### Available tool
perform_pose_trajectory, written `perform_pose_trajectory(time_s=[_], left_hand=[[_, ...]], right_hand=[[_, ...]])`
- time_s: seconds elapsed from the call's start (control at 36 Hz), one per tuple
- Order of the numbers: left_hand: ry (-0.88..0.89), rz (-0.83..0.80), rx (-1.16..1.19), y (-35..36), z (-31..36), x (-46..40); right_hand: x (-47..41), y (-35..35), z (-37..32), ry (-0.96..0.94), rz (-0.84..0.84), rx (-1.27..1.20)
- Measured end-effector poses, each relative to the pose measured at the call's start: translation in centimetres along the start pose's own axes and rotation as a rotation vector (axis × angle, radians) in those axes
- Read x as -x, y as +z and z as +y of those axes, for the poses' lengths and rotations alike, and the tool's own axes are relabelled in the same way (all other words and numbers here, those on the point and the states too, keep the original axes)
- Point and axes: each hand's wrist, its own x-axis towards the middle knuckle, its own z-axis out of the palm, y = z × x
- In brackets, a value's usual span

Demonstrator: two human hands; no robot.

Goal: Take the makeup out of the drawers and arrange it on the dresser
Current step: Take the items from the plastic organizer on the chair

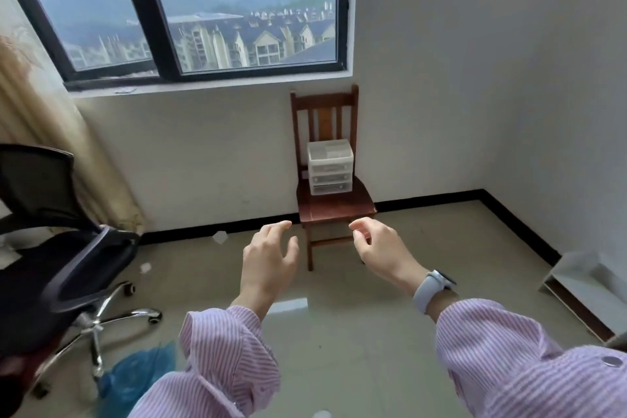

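Observation:
A small white plastic drawer unit with three shut drawers stands on the seat of a wooden chair against the far wall under the window. My left hand and my right hand are both stretched out in front of me, well short of the chair, fingers loosely spread and holding nothing. A pale watch sits on my right wrist. No makeup is visible; the drawers hide their contents.
A black office chair on castors stands at the left. A blue plastic bag lies on the tiled floor near it. A white shelf piece lies at the right wall. Scraps of paper lie by the skirting.

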Motion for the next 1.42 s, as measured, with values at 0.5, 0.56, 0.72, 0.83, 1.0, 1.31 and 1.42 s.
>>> perform_pose_trajectory(time_s=[0.5, 0.56, 0.72, 0.83, 1.0, 1.31, 1.42], left_hand=[[-0.049, -0.2, 0.024, 15.5, -6.8, -34.9], [-0.088, -0.218, 0.023, 18.1, -8.3, -37.9], [-0.171, -0.235, -0.02, 26.4, -12.4, -48.5], [-0.198, -0.274, -0.082, 32.1, -14.4, -55.0], [-0.183, -0.33, -0.16, 39.0, -18.3, -61.3], [-0.041, -0.491, -0.343, 49.3, -24.8, -66.2], [-0.016, -0.522, -0.378, 51.1, -26.9, -65.5]], right_hand=[[-36.1, 3.5, 8.1, 0.23, -0.062, -0.08], [-39.9, 4.5, 10.4, 0.292, -0.064, -0.133], [-52.7, 7.4, 17.6, 0.385, -0.075, -0.192], [-61.0, 9.9, 22.6, 0.451, -0.102, -0.221], [-69.6, 15.6, 29.7, 0.726, -0.136, -0.473], [-77.3, 23.8, 36.0, 1.189, -0.065, -1.269], [-78.6, 26.6, 37.2, 1.32, -0.004, -1.426]])
